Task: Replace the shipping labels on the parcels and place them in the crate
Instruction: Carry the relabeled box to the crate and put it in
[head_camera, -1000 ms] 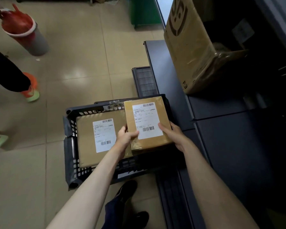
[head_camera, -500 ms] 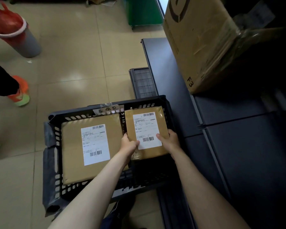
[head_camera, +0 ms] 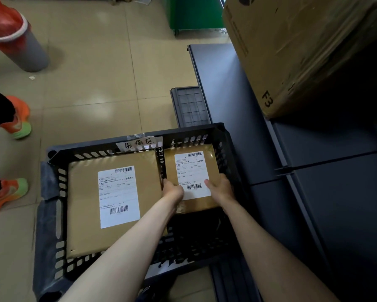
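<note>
Head view. Black perforated plastic crate [head_camera: 52, 171] on tiled floor. Contents: large flat brown parcel with white label [head_camera: 113, 201], left; small brown labelled parcel [head_camera: 191, 177], right, far corner. Left hand [head_camera: 172, 190] and right hand [head_camera: 221, 189] both grip the small parcel's near edge. Risk: released tilted, it could ride onto its neighbour.

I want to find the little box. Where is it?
The small parcel is in the black crate's right side, beside the big parcel, held by both hands.
</note>
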Available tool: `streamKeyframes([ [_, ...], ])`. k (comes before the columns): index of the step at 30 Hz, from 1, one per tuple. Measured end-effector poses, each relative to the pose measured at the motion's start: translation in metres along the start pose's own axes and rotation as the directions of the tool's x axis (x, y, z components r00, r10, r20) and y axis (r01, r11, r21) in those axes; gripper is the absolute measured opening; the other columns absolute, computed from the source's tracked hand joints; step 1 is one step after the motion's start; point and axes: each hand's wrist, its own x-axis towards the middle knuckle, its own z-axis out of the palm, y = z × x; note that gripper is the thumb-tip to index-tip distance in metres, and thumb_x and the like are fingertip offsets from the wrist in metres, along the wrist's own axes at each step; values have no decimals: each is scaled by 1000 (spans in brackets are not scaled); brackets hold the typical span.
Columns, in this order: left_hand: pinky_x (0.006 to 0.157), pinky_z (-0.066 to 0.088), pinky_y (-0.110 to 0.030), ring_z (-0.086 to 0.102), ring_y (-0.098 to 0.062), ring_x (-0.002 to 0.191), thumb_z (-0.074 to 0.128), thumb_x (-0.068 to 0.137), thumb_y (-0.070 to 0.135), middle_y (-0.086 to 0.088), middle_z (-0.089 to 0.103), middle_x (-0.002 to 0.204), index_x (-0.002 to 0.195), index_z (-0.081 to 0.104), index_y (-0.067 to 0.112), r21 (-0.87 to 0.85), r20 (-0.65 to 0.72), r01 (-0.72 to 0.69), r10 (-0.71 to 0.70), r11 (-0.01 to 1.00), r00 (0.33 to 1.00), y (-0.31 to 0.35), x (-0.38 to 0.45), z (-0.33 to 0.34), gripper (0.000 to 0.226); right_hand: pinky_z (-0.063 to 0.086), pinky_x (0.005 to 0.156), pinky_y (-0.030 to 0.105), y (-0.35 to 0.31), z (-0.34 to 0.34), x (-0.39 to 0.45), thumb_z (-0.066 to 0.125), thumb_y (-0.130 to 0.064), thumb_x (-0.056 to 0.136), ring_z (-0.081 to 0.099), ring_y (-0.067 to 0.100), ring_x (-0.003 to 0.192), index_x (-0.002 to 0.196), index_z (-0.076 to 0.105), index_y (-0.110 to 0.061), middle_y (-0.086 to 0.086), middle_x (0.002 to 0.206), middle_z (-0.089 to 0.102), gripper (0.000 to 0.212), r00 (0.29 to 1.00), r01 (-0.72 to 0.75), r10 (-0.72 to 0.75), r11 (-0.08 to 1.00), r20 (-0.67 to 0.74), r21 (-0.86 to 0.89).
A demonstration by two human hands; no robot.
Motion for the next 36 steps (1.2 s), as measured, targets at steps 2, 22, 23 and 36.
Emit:
streamKeyframes([
  [2,109,44,-44,51,-36,130,48,92,3,-17,48,146,155,20,3,26,-14,18,-18,999,1000,0,3,2,69,48,88,27,4,2,3,69,-19,95,65,30,114,131,58,-6,12,125,68,40,1000,-2,2,1000,-13,-2],
  [22,74,49,-28,62,-17,95,52,83,4,-1,66,115,128,49,20,-43,77,-79,83,996,994,20,-27,-7,47,44,81,18,-17,18,-25,71,-15,90,64,18,112,138,56,-15,3,128,66,50,998,61,-64,994,-20,-92],
  [23,74,48,-27,61,-18,98,52,86,5,-1,65,117,133,48,22,3,89,-119,119,993,989,22,-35,-12,50,43,77,14,-24,14,-36,71,-15,91,63,15,108,138,57,-15,2,126,66,49,996,85,-86,992,-8,-98],
  [36,96,50,-35,63,-17,106,65,87,32,3,68,116,117,63,27,383,92,-461,464,800,881,104,-230,-128,31,45,102,26,-152,-100,-259,60,-61,86,54,7,126,142,50,-38,-17,138,56,61,970,176,-202,968,-135,-180],
])
